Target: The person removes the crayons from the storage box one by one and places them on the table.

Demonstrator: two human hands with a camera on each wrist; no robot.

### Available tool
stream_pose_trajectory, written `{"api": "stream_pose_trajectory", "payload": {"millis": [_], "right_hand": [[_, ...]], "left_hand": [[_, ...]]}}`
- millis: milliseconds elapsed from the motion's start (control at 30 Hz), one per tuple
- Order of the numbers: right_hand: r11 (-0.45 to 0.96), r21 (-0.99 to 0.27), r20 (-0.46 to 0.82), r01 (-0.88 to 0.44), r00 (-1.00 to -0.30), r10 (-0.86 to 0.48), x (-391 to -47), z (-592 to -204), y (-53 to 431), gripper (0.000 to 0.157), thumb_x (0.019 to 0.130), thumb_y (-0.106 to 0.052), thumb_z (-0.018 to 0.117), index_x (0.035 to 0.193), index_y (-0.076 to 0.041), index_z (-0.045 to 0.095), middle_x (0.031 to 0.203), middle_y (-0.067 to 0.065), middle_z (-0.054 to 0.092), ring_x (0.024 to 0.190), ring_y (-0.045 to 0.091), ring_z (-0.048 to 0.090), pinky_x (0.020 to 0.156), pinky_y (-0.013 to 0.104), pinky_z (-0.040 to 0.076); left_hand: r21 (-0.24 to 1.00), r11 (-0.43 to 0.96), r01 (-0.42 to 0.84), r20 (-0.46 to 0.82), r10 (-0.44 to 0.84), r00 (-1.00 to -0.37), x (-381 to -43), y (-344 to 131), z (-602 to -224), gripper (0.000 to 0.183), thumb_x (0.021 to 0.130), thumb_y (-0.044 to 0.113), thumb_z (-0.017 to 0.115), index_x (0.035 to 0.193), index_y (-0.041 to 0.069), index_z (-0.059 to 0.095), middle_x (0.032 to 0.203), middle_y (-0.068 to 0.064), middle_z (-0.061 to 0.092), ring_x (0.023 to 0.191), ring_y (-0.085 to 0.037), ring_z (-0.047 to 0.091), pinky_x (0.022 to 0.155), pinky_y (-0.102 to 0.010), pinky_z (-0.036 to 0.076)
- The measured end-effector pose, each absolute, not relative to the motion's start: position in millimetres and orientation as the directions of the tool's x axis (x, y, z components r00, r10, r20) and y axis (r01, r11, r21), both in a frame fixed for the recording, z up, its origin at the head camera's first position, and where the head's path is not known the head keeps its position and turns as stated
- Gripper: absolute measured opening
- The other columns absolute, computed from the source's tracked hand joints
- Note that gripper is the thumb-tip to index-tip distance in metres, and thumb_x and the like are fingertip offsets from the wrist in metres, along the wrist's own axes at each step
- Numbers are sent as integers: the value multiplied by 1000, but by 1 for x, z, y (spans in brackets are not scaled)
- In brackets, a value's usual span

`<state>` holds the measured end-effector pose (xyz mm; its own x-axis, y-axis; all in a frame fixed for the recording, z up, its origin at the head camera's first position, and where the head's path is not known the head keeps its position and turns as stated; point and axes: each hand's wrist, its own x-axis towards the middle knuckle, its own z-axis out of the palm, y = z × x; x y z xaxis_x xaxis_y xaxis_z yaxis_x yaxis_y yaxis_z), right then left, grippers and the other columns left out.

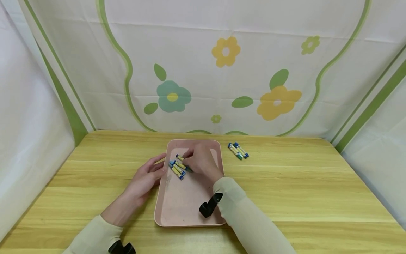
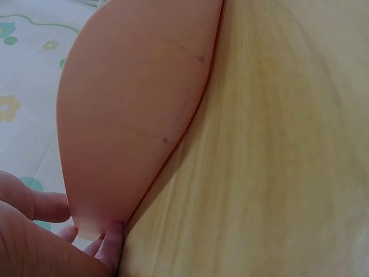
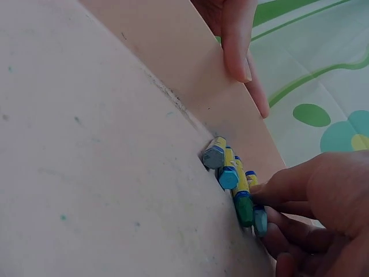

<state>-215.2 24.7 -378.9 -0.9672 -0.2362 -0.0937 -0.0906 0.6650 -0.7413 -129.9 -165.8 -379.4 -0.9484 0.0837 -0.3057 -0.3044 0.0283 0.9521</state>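
Note:
A pink tray [image 1: 177,211] lies lengthwise on the table, with crayons in yellow wrappers near its left wall. My right hand [image 1: 203,160] reaches over the tray and pinches the far crayon [image 3: 260,221], whose tip looks grey-blue. Right beside it in the right wrist view lie a green crayon [image 3: 244,210], a light blue crayon [image 3: 229,176] and a grey crayon [image 3: 214,156]. My left hand [image 1: 146,180] touches the tray's left side from outside, fingers extended along the wall and thumb at the rim.
Several more crayons [image 1: 238,151] lie on the wooden table [image 1: 301,187] beyond the tray's right side. A white cloth with printed flowers [image 1: 226,52] hangs behind the table, and plain white cloth flanks both sides.

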Motion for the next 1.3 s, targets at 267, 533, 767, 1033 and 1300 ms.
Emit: {"api": "stream_pose_trajectory", "payload": {"millis": [267, 533, 767, 1033, 1300], "right_hand": [[624, -773, -48, -113, -971, -235, -212, -376, 25, 13, 92, -18, 79, 103, -19, 85, 98, -3, 79, 78, 11, 68, 62, 26, 55], [587, -804, -56, -96, -970, -235, -210, -371, 27, 19, 94, -22, 75, 109, -26, 84, 103, -7, 78, 82, 11, 70, 67, 27, 56], [538, -841, -77, -56, -972, -221, -209, -368, 32, 22, 95, -20, 74, 111, -31, 84, 105, -10, 78, 87, 12, 70, 73, 28, 58], [496, -866, -54, -68, -972, -229, -207, -368, 35, 17, 95, -23, 77, 108, -32, 84, 100, -11, 80, 86, 13, 74, 72, 27, 58], [492, -869, -80, -42, -971, -224, -206, -365, 35, 17, 97, -26, 77, 109, -36, 84, 105, -13, 79, 89, 13, 72, 73, 28, 57]], "left_hand": [[952, 19, -305, -305, 87, -948, -130, -166, -380, 60, 111, 11, 50, 168, 19, 32, 173, -18, 32, 156, -35, 41, 126, -52, 36], [952, 27, -304, -305, 81, -949, -131, -166, -381, 60, 111, 11, 51, 168, 19, 32, 173, -18, 33, 156, -35, 41, 124, -50, 38], [951, 16, -308, -309, 84, -947, -131, -166, -381, 61, 111, 11, 51, 168, 19, 32, 173, -19, 32, 156, -36, 41, 127, -53, 35], [949, 24, -315, -316, 84, -945, -131, -167, -381, 60, 111, 13, 51, 168, 20, 32, 173, -18, 33, 155, -36, 42, 126, -52, 35], [951, 21, -307, -308, 86, -948, -131, -167, -381, 60, 111, 12, 51, 168, 20, 32, 172, -19, 33, 155, -37, 42, 127, -53, 35]]}}
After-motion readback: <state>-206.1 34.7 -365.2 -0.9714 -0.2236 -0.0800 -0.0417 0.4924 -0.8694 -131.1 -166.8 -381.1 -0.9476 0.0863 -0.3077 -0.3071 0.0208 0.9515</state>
